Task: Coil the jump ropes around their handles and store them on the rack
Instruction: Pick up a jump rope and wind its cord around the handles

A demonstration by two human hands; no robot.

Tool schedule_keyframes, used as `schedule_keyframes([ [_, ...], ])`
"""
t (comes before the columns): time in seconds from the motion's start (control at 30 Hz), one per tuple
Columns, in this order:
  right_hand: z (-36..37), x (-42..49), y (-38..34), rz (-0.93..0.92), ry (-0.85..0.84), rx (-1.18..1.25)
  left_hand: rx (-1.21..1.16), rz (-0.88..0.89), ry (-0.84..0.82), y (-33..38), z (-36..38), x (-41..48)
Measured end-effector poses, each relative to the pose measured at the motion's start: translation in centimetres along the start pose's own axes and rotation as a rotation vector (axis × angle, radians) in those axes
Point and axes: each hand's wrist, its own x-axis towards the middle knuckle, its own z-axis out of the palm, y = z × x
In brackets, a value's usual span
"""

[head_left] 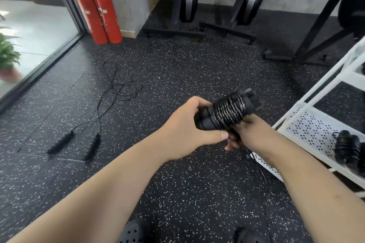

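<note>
A: Item: coiled rope, mid-air, near rack. Held?
B: Yes: left hand grips its handle end and right hand clasps it from beneath (rope's tail unseen). Risk: if either grip slackens, turns may spring loose. Second rope: floor, uncoiled.

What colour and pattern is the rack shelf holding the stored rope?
White rack shelf, perforated with diamond-shaped clusters of holes; seen best in the head view.

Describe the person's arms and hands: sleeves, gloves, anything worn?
Both are bare. The left hand and right hand wear no gloves, and no rings show on the visible fingers. The left forearm and right forearm are uncovered right to the frame edge: no sleeves, watch, wristband or markings in view.
</note>
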Motion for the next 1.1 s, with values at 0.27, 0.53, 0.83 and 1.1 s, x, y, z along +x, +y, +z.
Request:
schedule_keyframes([
  [0.27, 1.2, 0.5, 0.2, -0.129, -0.023, -0.373, 0.014, -0.133, 0.123, -1.3, -1.3, 0.8],
  [0.53, 1.7, -1.5, -1.3, -0.23, -0.045, -0.737, 0.333, -0.111, 0.315, -3.0, -1.9, 1.4],
  [0.83, 0.7, -2.4, -2.2, -0.382, 0.112, -0.897, 0.639, -0.029, 0.109, -3.8, -0.9, 1.4],
  [1.1, -1.2, -0.7, -1.6, -0.364, 0.282, -0.587, 0.664, 0.184, -0.119, -2.6, 0.4, 1.1],
])
